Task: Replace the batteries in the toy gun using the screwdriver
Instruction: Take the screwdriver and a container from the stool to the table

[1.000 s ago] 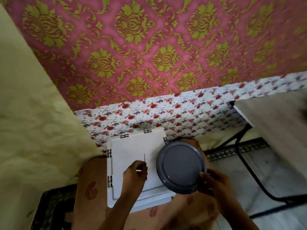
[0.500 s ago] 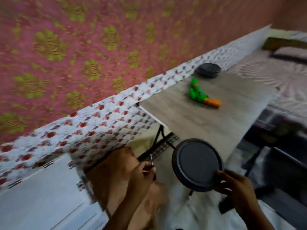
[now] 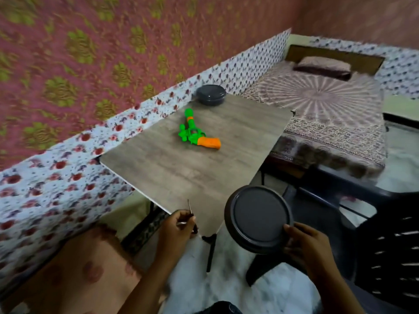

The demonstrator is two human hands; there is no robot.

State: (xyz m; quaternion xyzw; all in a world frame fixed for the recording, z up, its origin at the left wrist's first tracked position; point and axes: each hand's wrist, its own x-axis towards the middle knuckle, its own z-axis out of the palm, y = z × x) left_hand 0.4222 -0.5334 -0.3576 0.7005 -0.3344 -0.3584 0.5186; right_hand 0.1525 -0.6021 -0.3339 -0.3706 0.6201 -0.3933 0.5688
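A green toy gun (image 3: 195, 132) with an orange grip lies on its side on the grey wooden table (image 3: 192, 173), towards the far end. My left hand (image 3: 179, 225) is closed around a thin screwdriver (image 3: 189, 206) whose metal tip points upward, just off the table's near corner. My right hand (image 3: 306, 243) grips the edge of a round dark grey lid (image 3: 258, 219), held tilted in the air beside the table's near right edge. Batteries are not visible.
A round dark container (image 3: 210, 95) sits at the table's far corner by the floral wall. A bed (image 3: 328, 105) with a pillow stands beyond the table. A dark plastic chair (image 3: 385, 245) is at the right, an orange patterned surface (image 3: 74, 273) at lower left.
The view has swung right from the white box on the lap to the table with the toy gun. Both hands keep the screwdriver and the lid and are now at the table's near corner.
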